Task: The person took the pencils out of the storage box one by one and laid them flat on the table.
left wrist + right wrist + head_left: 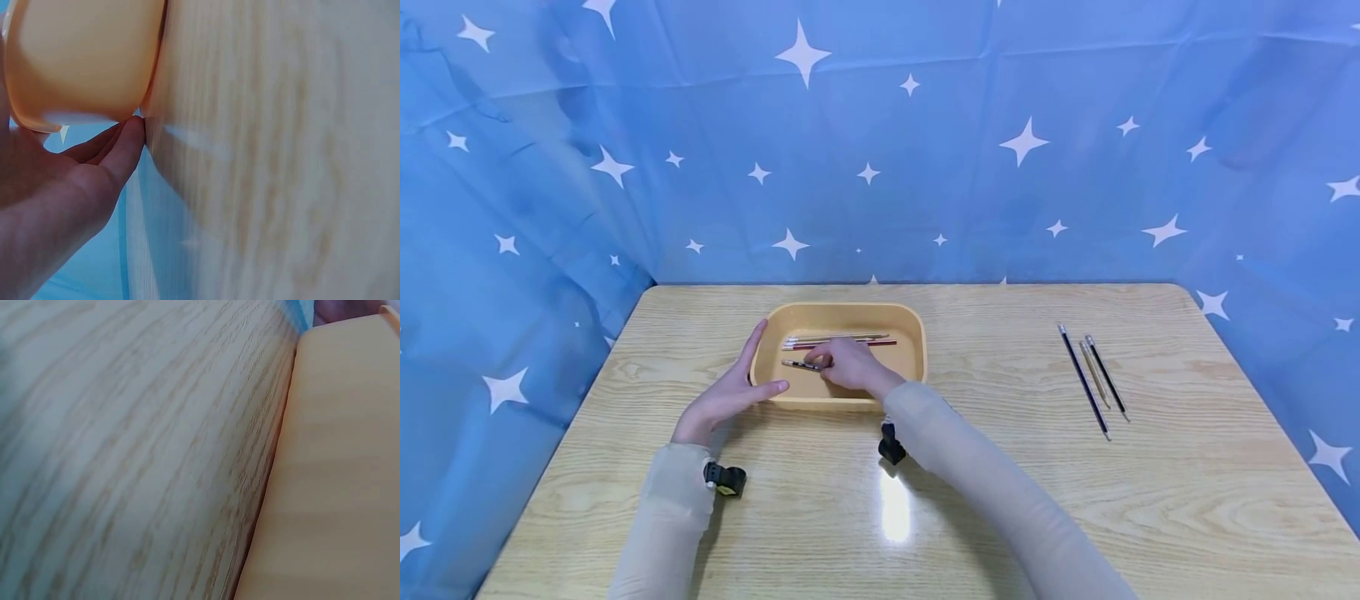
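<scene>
A yellow-orange plastic tray (913,379) sits at the table's back left. My left hand (727,398) holds its left end, thumb over the front rim and fingers along the outer side; the left wrist view shows the fingers (125,147) against the tray's wall (87,62). Inside the tray, my right hand (853,364) pinches a short dark pencil (800,365) near one end; the palm hides the rest. Behind it lie a red pencil (880,342) and gold-toned pencils (808,339), side by side. The right wrist view shows only the tray's outer wall (337,456) and tabletop.
To the right on the wooden table (1000,500) lie a long dark pencil (1082,379), a gold pencil (1094,375) and a shorter black pencil (1107,377), roughly parallel. A blue star-patterned cloth (925,208) hangs behind the table and at its sides.
</scene>
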`<state>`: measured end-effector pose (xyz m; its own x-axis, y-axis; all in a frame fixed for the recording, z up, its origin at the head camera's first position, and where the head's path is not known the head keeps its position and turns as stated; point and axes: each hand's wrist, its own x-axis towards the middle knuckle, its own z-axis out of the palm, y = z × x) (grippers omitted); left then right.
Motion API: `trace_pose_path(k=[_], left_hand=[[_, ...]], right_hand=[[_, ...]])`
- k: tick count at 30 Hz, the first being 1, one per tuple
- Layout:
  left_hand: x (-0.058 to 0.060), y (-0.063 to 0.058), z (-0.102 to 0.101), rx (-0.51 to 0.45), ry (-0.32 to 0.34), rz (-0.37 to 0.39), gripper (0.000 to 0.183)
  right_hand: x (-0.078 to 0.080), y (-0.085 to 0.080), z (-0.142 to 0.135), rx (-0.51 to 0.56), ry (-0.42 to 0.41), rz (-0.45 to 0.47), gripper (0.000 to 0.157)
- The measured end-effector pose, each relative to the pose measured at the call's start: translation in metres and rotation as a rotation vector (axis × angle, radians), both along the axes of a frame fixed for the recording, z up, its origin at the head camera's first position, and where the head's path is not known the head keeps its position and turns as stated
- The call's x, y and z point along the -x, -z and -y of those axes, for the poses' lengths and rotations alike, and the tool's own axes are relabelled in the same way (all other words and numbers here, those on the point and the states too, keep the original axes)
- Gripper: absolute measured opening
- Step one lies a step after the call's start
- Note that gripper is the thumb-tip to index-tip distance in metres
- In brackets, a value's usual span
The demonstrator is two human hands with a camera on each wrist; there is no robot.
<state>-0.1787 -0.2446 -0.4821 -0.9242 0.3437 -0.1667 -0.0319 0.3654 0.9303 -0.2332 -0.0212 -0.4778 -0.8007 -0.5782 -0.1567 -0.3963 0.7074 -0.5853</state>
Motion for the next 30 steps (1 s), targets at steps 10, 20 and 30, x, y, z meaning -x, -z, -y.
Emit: trace_pose_path(k=[10, 20, 30], left_hand=[[-0.0006, -0.0007, 0.0006, -0.006, -0.002, 0.011, 0.1], [-0.0009, -0.0001, 0.0005, -0.037, 0.002, 0.013, 0.1], [-0.0007, 0.0012, 0.0003, -0.06, 0.009, 0.013, 0.1]], right_hand=[[0.0007, -0.0025, -0.001, 0.069, 0.008, 0.035, 0.037], [0.0007, -0.0046, -0.0023, 0.218, 0.025, 0.115, 0.032], [-0.0006, -0.0075, -0.0044, 0.31, 0.052, 0.144, 0.031]])
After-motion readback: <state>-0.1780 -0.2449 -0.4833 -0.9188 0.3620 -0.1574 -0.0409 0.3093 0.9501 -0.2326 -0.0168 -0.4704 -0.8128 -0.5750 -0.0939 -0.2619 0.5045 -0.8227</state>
